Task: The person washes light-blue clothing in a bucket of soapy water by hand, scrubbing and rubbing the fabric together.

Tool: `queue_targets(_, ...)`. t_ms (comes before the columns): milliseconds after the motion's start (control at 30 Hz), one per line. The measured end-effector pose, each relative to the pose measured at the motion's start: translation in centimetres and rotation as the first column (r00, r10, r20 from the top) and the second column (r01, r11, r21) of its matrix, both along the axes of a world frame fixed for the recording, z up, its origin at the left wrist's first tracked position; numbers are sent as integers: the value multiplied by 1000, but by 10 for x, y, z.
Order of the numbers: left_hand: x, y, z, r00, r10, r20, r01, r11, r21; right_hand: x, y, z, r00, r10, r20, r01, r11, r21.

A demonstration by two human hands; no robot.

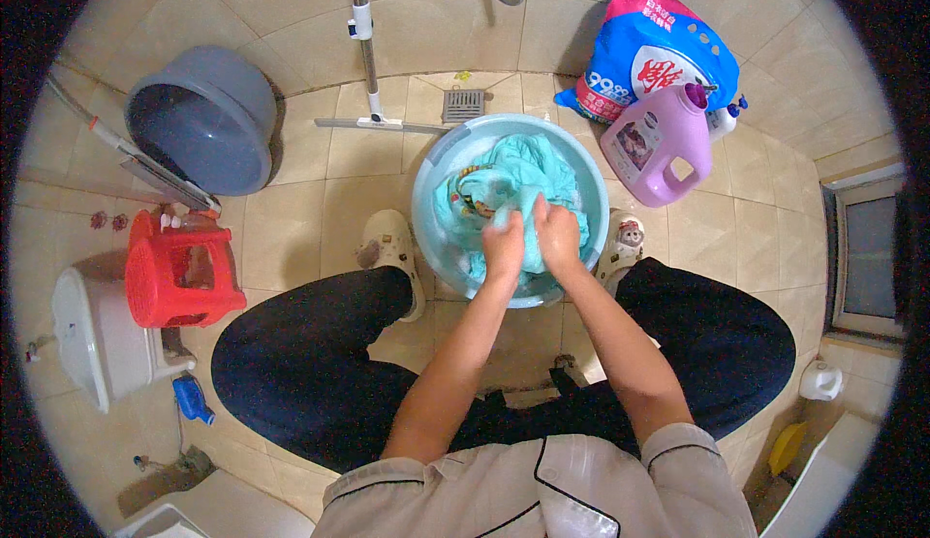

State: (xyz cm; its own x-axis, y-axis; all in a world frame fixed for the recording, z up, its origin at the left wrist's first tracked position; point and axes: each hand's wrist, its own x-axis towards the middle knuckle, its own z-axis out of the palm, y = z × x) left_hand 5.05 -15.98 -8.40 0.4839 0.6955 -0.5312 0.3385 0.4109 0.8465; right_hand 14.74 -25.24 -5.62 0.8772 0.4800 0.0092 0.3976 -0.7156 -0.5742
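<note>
A light blue plastic basin (597, 167) stands on the tiled floor between my feet. In it lies a wet turquoise cloth garment (534, 157) with a patterned patch and some suds around it. My left hand (503, 240) grips a bunched fold of the garment over the near half of the basin. Close beside it on the right, my right hand (558, 236) holds the same fold, its thumb pointing up along the cloth. The fingertips of both hands are partly hidden by the fabric and slightly blurred.
A floor squeegee (374, 122) and a drain grate (463, 105) lie beyond the basin. Right of them stand a blue detergent bag (654, 51) and a purple jug (657, 146). At left are a grey tub (207, 120), a red plastic stool (182, 269) and a blue bottle (192, 398).
</note>
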Motion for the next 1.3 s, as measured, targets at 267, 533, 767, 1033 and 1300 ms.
queue_targets(267, -67, 123, -38, 985, 56, -162, -46, 997, 62, -78, 77, 10, 970, 145, -194, -137, 989, 55)
queue_targets(533, -62, 90, -30, 1000, -1, -23, 0, 999, -37, -65, 60, 16, 953, 84, -290, -99, 994, -38)
queue_targets(767, 7, -6, -2, 983, -185, -3, 184, 980, -79, 22, -32, -47, 987, -83, -138, 58, 983, -171)
queue_targets(1033, -16, 25, 67, 974, -229, 0, 229, 973, 11, 67, -26, -17, 699, -298, -650, 556, 798, 232)
queue_targets(1300, -67, 120, 26, 872, -389, -298, 490, 671, 556, 82, -16, 67, 569, -195, -799, 770, 469, 433)
